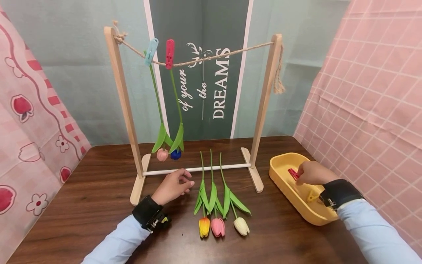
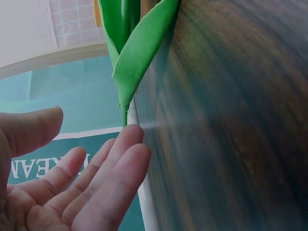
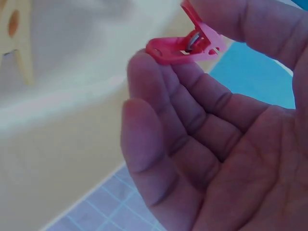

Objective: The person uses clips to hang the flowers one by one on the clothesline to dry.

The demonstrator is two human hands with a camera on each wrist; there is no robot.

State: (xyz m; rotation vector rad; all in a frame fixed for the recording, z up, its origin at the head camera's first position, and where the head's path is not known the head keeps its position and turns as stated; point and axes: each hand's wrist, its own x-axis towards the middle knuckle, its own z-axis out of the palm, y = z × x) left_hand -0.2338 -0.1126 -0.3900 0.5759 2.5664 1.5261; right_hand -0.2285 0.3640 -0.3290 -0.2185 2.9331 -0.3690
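Note:
Over the yellow tray [image 1: 286, 185], my right hand [image 1: 313, 173] pinches a red clothespin [image 3: 185, 50] between thumb and fingers. My left hand [image 1: 173, 186] is relaxed with its fingers apart, holding nothing, just left of the orange-yellow tulip [image 1: 204, 227]. In the left wrist view, green leaves [image 2: 139, 57] appear beyond its fingertips. A pink tulip [image 1: 218, 227] and a white tulip [image 1: 241, 226] lie beside the orange-yellow one, blooms toward me. From the rope [image 1: 227, 54], a pale pink tulip [image 1: 162, 154] and a blue tulip [image 1: 176, 154] hang bloom-down, held by a light blue clothespin [image 1: 151, 52] and a red one.
Two wooden posts, left [image 1: 123, 99] and right [image 1: 265, 99], hold the rope. A white bar [image 1: 197, 169] joins their feet low over the table, under the tulip stems. A yellow clothespin [image 1: 311, 197] lies in the tray. Curtains stand behind and at both sides.

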